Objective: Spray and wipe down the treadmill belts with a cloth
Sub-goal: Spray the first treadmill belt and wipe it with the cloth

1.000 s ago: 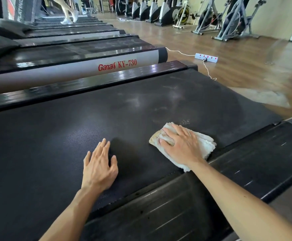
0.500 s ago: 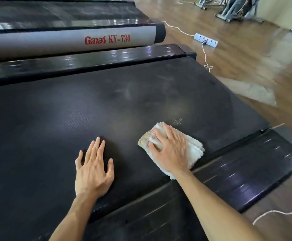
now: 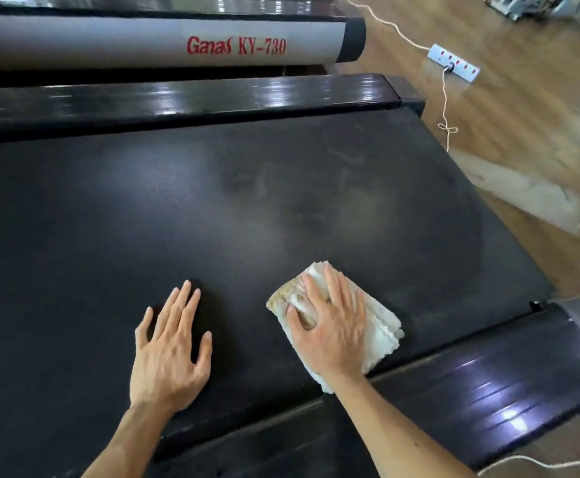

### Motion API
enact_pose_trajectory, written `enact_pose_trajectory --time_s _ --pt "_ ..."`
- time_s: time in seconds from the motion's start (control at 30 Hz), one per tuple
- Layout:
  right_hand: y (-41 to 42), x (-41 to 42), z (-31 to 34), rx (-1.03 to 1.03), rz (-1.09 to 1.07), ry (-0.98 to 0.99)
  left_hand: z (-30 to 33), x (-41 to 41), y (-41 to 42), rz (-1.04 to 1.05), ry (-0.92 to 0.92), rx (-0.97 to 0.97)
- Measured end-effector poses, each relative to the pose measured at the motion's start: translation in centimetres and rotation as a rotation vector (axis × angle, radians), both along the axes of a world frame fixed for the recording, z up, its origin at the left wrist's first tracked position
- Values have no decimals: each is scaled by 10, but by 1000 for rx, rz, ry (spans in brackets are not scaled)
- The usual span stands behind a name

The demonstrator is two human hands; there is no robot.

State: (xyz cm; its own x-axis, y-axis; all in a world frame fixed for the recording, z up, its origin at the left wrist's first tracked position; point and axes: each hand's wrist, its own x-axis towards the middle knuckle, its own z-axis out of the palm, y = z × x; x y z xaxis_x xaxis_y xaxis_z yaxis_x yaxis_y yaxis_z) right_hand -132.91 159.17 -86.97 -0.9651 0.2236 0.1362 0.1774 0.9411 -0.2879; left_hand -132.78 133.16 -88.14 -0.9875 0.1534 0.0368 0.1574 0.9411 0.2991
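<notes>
Fingers (image 3: 319, 288) of right hand (image 3: 330, 329) spread flat, pressing folded cloth (image 3: 378, 326) onto treadmill belt (image 3: 212, 208), near its near-right edge. Cloth directly under the palm, long axis running near-right to far-left. Left hand (image 3: 171, 353) just left of it, fingers straight, resting bare on the belt, holding nothing. Dusty smears farther out, beyond the cloth: probably next to wipe, right hand nearer. Glossy side rail (image 3: 488, 384) at near right; second treadmill (image 3: 144, 43) marked "Ganas KY-730" at far side; power strip (image 3: 454, 62) on wooden floor (image 3: 523, 139) at far right.
</notes>
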Motion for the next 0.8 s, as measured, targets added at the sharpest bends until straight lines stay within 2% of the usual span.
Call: enact_pose_trajectory --time_s 0.3,0.53,0.8 --pt "-2 -1 0 50 12 -34 -2 -2 -4 -11 -3 -19" --pt "4 0 -10 58 67 -70 -12 -1 -5 -16 80 1" --pt "12 2 -7 -100 142 -117 -22 -9 -7 -84 139 18"
